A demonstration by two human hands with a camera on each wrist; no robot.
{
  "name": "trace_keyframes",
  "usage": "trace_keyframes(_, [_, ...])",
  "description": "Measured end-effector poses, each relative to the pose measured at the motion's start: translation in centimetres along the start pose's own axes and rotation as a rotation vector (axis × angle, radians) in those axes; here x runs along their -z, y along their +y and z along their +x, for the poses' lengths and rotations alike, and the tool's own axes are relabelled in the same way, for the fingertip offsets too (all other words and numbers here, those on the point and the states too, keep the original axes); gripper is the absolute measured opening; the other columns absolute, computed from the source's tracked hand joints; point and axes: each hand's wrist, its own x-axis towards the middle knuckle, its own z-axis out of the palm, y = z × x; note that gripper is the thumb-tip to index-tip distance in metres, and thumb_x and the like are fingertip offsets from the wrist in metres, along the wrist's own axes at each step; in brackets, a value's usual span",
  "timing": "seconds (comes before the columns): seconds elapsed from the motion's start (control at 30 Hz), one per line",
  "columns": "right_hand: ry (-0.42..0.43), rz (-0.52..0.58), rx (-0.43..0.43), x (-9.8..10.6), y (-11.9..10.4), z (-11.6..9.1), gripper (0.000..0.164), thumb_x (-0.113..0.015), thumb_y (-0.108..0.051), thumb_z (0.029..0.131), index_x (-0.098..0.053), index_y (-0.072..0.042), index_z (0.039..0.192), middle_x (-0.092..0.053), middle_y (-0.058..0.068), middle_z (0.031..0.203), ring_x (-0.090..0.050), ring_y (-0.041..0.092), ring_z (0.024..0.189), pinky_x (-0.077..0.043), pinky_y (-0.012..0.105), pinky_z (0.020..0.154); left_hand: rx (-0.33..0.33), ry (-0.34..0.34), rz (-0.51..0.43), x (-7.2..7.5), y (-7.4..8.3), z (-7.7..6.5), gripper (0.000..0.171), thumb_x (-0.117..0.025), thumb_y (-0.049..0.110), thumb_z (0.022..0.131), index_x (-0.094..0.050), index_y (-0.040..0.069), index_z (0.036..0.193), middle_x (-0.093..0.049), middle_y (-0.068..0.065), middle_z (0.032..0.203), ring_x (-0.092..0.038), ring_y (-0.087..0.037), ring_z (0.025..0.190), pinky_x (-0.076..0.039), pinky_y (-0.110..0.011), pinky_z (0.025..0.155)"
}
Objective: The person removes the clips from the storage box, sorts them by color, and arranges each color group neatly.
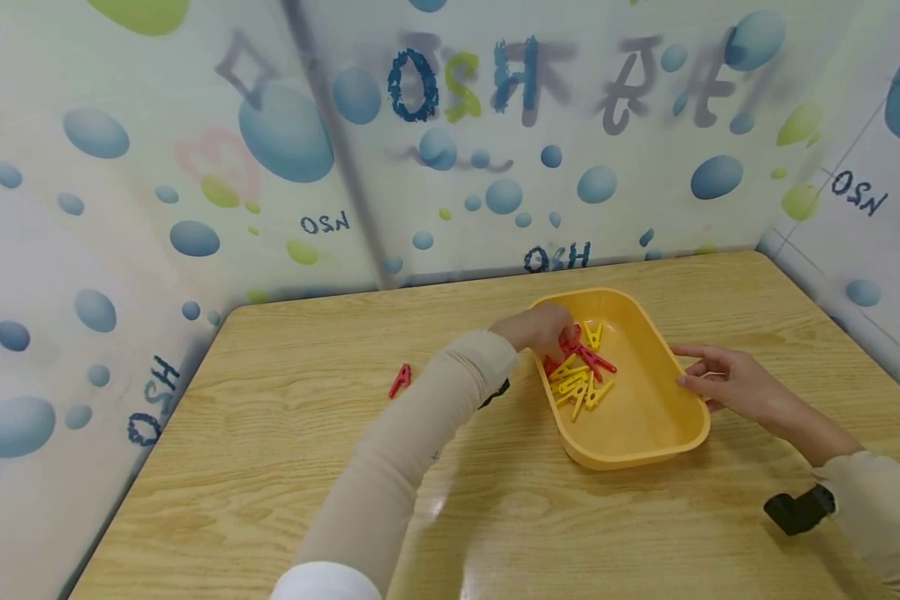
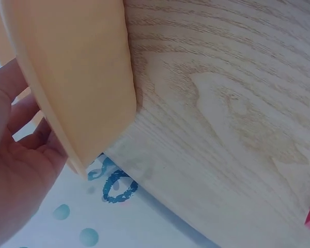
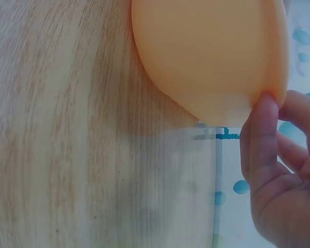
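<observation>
My left hand (image 1: 546,328) reaches over the left rim of a yellow-orange plastic tray (image 1: 645,400), its fingers down among red clothespins (image 1: 589,357). The tray wall hides those fingertips in the left wrist view, so whether they pinch one cannot be told. Yellow clothespins (image 1: 573,385) lie in a pile beside the red ones, and another yellow clothespin (image 1: 593,335) lies farther back. On the tray's right side, my right hand (image 1: 735,383) holds the rim between thumb and fingers, seen closer in the right wrist view (image 3: 287,170).
A single red clothespin (image 1: 400,380) lies on the wooden table (image 1: 285,467), left of the tray. Behind the table stands a white wall covering (image 1: 450,192) with blue and green drop prints. Dark wrist devices (image 1: 801,508) sit at the sleeves.
</observation>
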Motion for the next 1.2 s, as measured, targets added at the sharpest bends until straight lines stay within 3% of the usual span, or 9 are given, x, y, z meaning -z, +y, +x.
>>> trace_keyframes(0.13, [-0.001, 0.0, 0.004, 0.0, 0.0, 0.0, 0.057, -0.053, -0.019, 0.091, -0.028, 0.009, 0.135, -0.053, 0.013, 0.091, -0.058, 0.011, 0.072, -0.052, 0.031, 0.061, 0.015, -0.037, 0.024, 0.3, 0.3, -0.2, 0.021, -0.066, 0.016, 0.081, -0.05, 0.008, 0.072, -0.038, 0.0, 0.066, -0.039, -0.011, 0.06, -0.033, -0.017, 0.053])
trace_keyframes(0.27, [0.0, 0.004, 0.012, 0.0, -0.1, -0.1, 0.057, -0.053, -0.018, 0.091, -0.028, 0.009, 0.135, -0.053, 0.014, 0.091, -0.058, 0.011, 0.072, -0.052, 0.031, 0.061, 0.018, -0.048, 0.029, 0.4, 0.4, -0.5, 0.027, -0.066, 0.014, 0.082, -0.045, 0.01, 0.065, -0.035, 0.001, 0.062, -0.037, -0.011, 0.057, -0.032, -0.018, 0.051])
trace_keyframes(0.53, [0.003, 0.001, 0.017, 0.0, 0.0, 0.0, 0.057, -0.053, -0.018, 0.091, -0.028, 0.009, 0.135, -0.053, 0.014, 0.091, -0.059, 0.011, 0.072, -0.052, 0.031, 0.061, -0.009, 0.036, -0.016, 0.1, -0.4, -0.7, 0.011, -0.066, 0.015, 0.082, -0.058, 0.009, 0.088, -0.049, 0.0, 0.082, -0.045, -0.012, 0.076, -0.038, -0.018, 0.063])
trace_keyframes(0.67, [0.0, 0.01, 0.012, -0.1, 0.1, 0.0, 0.058, -0.053, -0.018, 0.091, -0.027, 0.009, 0.135, -0.054, 0.014, 0.091, -0.059, 0.011, 0.072, -0.052, 0.031, 0.061, -0.041, 0.084, -0.02, -0.3, -1.0, -0.5, 0.019, -0.066, 0.018, 0.082, -0.062, 0.01, 0.099, -0.054, 0.001, 0.088, -0.047, -0.012, 0.081, -0.039, -0.017, 0.069])
trace_keyframes(0.93, [0.006, -0.002, 0.016, -0.2, -0.1, 0.0, 0.057, -0.053, -0.018, 0.091, -0.028, 0.008, 0.135, -0.054, 0.015, 0.092, -0.059, 0.011, 0.072, -0.052, 0.031, 0.061, -0.089, 0.176, -0.076, -0.4, -2.1, -1.0, 0.029, -0.067, 0.022, 0.081, -0.064, 0.008, 0.107, -0.058, 0.0, 0.092, -0.049, -0.012, 0.081, -0.04, -0.016, 0.069])
trace_keyframes(1.2, [0.008, -0.035, -0.002, -0.2, -0.1, 0.1, 0.059, -0.054, -0.02, 0.091, -0.028, 0.008, 0.136, -0.054, 0.016, 0.094, -0.057, 0.013, 0.071, -0.052, 0.03, 0.061, -0.119, 0.303, -0.193, -0.5, -2.8, -1.5, 0.033, -0.066, 0.021, 0.082, -0.063, 0.004, 0.11, -0.059, -0.002, 0.097, -0.051, -0.013, 0.084, -0.041, -0.015, 0.07])
